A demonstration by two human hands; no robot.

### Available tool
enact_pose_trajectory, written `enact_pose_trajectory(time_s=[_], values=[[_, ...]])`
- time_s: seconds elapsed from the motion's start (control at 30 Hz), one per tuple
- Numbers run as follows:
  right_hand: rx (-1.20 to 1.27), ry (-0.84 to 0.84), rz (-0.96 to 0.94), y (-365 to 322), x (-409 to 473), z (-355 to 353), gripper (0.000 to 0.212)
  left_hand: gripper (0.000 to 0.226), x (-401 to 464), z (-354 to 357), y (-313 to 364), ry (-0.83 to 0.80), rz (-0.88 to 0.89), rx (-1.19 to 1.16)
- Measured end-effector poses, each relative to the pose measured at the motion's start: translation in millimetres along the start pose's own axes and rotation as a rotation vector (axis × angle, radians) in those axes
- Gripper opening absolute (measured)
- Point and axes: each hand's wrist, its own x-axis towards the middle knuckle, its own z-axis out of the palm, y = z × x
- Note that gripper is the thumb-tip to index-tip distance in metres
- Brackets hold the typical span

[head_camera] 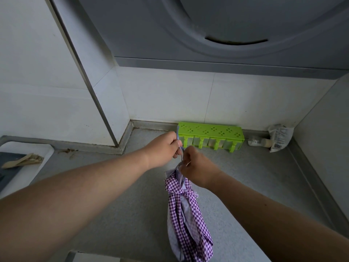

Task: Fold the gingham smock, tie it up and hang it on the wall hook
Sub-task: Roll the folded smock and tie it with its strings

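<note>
Both forearms reach forward from the bottom of the view and meet over the grey counter (245, 186). Below them hangs the gingham smock (186, 212), purple and white, already folded into a long bundle and bound with a knot near its top; it dangles in the air above the counter. The right hand (196, 167) pinches the thin strap just above the knot, fingers curled around it. The left hand (164, 148) is closed on the upper end of the same strap, close to the left end of the green hook rack (210, 132), which sits at the foot of the tiled wall (170, 95).

To do this step well, I think the left hand should hold the loop open and slip it fully over one peg, while the right hand carries the weight until the strap is seated. Which peg is aimed at I cannot tell. A white packet (279, 137) lies well apart on the right.
</note>
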Motion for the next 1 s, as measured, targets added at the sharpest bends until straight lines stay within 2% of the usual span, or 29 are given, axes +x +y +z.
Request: enact_pose_trajectory(time_s=[0.17, 0.33, 0.5, 0.57, 0.67, 0.77, 0.9, 0.97, 1.0], values=[[0.163, -0.062, 0.036, -2.8, 3.4, -11.5, 0.041, 0.021, 0.5, -4.3, 4.7, 0.003, -0.016, -0.036], [0.499, -0.077, 0.111, -9.4, 1.6, -19.0, 0.016, 0.019, 1.1, -10.8, 12.7, 0.042, -0.020, -0.097], [0.777, -0.040, 0.158, -18.1, -2.2, -30.5, 0.009, 0.014, -8.1, -18.3, 17.4, 0.159, -0.014, -0.088], [0.827, 0.035, 0.170, -23.0, -1.3, -33.8, 0.007, 0.016, -12.9, -20.9, 16.2, 0.160, -0.037, -0.083], [0.908, 0.128, 0.167, -30.6, -2.2, -37.9, 0.004, 0.017, -26.5, -19.7, 19.0, 0.070, -0.035, 0.051], [0.958, 0.192, 0.150, -39.5, -1.7, -41.4, 0.006, 0.014, -41.6, -11.5, 27.2, 0.003, 0.012, 0.076], [0.921, 0.250, 0.085, -51.2, -5.5, -51.9, 0.011, 0.013, -57.0, -1.7, 41.9, 0.132, 0.143, 0.028], [0.977, 0.218, 0.062, -57.9, -11.3, -60.9, 0.010, 0.005, -62.2, 1.1, 49.1, 0.179, 0.174, 0.010], [1.025, 0.204, 0.059, -60.2, -12.3, -62.3, 0.010, 0.008, -62.2, 1.9, 48.6, 0.181, 0.168, 0.013]])
